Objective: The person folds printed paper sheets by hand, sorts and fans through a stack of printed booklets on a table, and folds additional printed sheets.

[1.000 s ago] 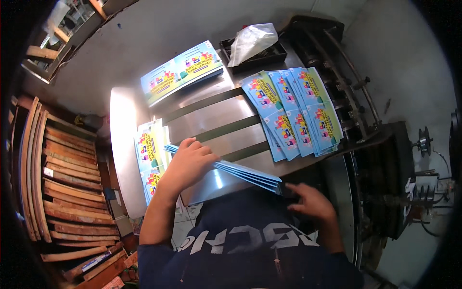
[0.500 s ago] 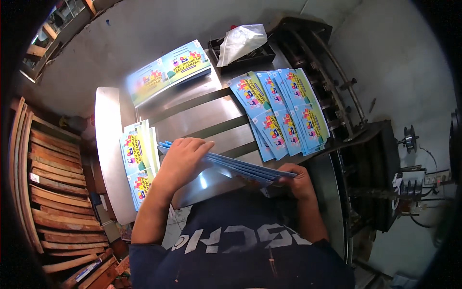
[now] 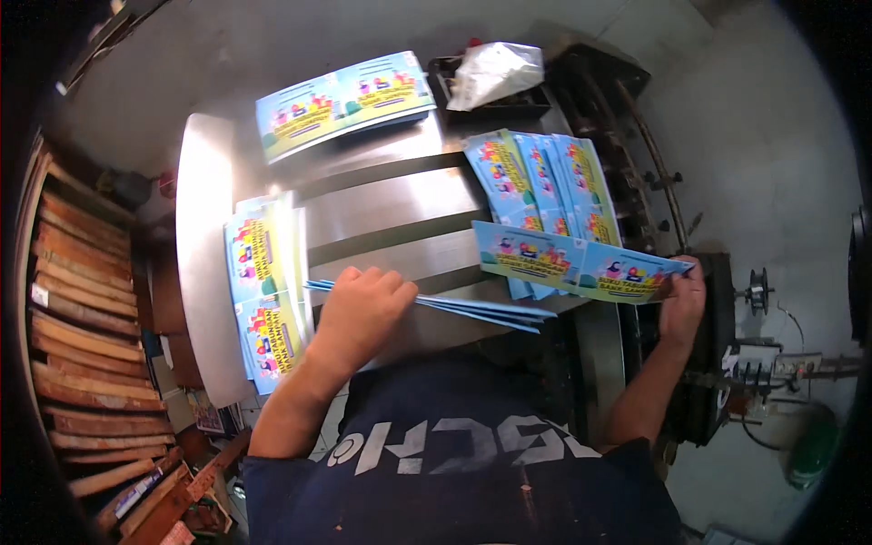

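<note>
My left hand is closed round a thin bundle of printed cover sheets, seen almost edge-on above the metal table. At the right, my right hand pinches the outer end of a single blue and yellow printed cover sheet. That sheet is tilted, its picture side up, and overlaps the near part of the fanned rows of cover sheets. A pile of similar sheets lies left of my left hand. Another pile sits at the far side.
The shiny metal table has dark slots across it. A black tray holding a crumpled whitish sheet stands at the back. Machine rods run along the right. Wooden slats stand at left, and a green cylinder at lower right.
My right hand has moved right and up, drawing one cover sheet away from the bundle. The left hand keeps the others. The view has shifted slightly.
</note>
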A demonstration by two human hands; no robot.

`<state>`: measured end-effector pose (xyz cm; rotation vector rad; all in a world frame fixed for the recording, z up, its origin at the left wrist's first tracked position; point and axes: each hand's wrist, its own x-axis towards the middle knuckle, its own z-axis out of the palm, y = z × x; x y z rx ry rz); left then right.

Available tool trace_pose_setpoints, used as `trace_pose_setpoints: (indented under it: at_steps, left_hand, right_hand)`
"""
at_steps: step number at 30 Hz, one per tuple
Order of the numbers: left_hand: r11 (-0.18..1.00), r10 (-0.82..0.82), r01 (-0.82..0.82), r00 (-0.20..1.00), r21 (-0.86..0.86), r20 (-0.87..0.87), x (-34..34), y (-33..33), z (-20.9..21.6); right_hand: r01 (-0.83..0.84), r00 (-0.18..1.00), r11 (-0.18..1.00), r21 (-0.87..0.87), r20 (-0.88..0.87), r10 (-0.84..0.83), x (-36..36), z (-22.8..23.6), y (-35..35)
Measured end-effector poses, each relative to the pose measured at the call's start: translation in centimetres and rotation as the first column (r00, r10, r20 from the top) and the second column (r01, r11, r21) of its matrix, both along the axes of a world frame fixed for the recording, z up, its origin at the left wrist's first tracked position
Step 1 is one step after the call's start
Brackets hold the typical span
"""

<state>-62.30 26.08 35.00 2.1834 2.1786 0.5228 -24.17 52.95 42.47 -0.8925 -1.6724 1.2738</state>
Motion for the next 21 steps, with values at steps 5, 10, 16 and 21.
trace_pose_setpoints:
  at_steps: [5,10,16,21]
  left_hand:
    - [1.000,0.018,-0.018,1.000,-0.003,0.006,0.8,-2.4,1.2]
    - [0.987,0.054,-0.072,0.991,0.143,0.123,2.2,-6.0,3.2]
    - [0.957,0.207,-0.254,0.938,0.144,0.276,2.3,-11.1,6.4]
    - [0.831,0.418,-0.550,0.721,0.088,0.553,1.5,-14.9,5.7]
  right_hand:
    - [-0.071,0.984,0.973,0.218,0.177,0.032,-4.3,3.0,0.5]
    - [-0.378,0.926,0.922,0.087,0.052,0.375,-11.8,1.5,2.0]
    - [-0.456,0.872,0.885,-0.095,0.152,0.466,-17.9,-1.4,2.1]
    - [-0.423,0.836,0.903,-0.077,0.352,0.421,-23.6,-5.0,1.3]
